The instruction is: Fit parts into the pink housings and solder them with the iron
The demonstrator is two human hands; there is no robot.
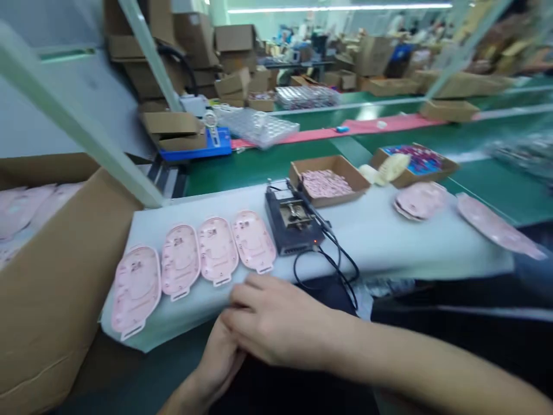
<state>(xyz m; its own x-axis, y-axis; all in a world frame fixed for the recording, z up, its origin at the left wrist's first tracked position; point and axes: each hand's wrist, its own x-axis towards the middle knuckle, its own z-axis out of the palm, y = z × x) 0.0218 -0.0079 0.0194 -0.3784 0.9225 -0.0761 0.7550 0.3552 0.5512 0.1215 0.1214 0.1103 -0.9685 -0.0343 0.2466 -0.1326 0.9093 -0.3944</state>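
We list the right hand [276, 323], fingers [248, 291] loosely curled and laid over the left hand [218, 360], with nothing visibly held; the left hand's fingers are hidden beneath it, so how far they are open we cannot tell. Just ahead of the right fingertips lies a pink moulded plastic oval piece [218, 251], third in a row of four, long axis running away from us, tab end toward the fingers, the right hand being the nearer. Beyond the fingers, on the white padded sheet [371, 242], we enter a black bench-top device [291, 222] and a cardboard tray of small pink parts [326, 181].
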